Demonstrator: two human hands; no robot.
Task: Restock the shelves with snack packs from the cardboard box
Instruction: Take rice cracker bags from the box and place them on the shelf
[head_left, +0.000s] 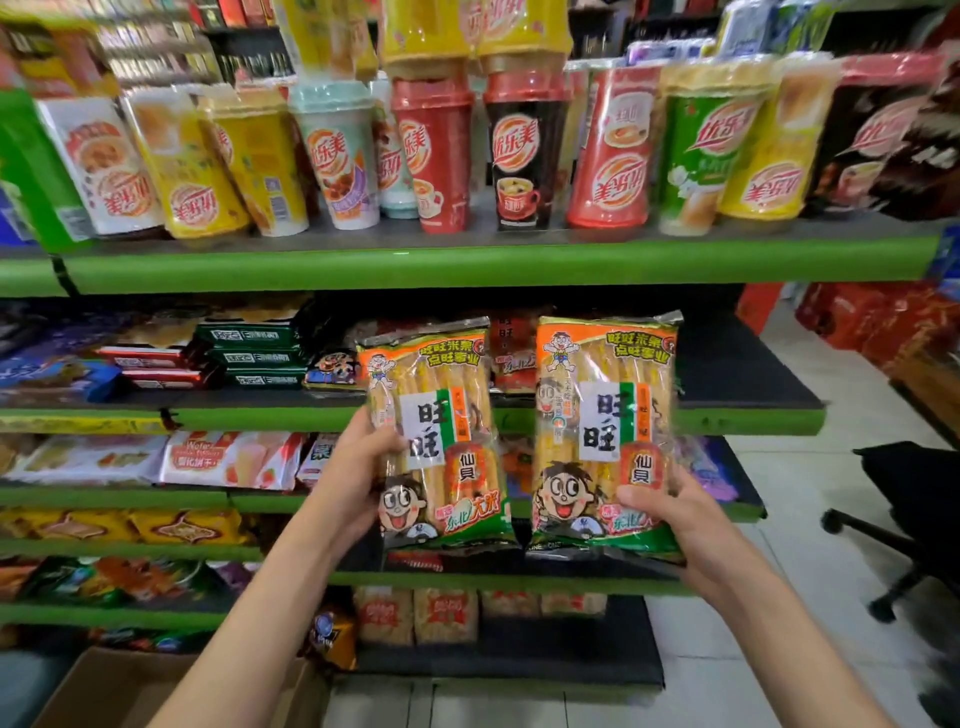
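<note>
**Two snack packs held up at the shelves**

Head view: left hand (347, 475) gripping the left snack pack (434, 436) along its left edge, thumb across the front, pack upright and slightly tilted. Right hand (680, 519) holding the right snack pack (605, 431) at its lower right corner, thumb on the front, fingers hidden behind. Both grips narrow, each closed round its own pack. Packs side by side, almost touching at their lower edges, raised in front of the second shelf (748, 418) and overlapping the green front edges of the shelves below.

On the top shelf (467, 260), a row of tall drink cups (524, 150) in red, yellow, green, black and white, several upside down. On the second shelf, toward its left end, stacked green boxes (254, 356) and red boxes (148, 358); behind the held packs, more orange packs of a similar look, partly hidden. Lower shelves filled with assorted wrapped snacks, blurred.

At the bottom left corner of the view, on the floor, the cardboard box (98, 691), open at the top, contents not visible. At the right edge, a black office chair (914, 499) on the tiled floor (810, 597).
</note>
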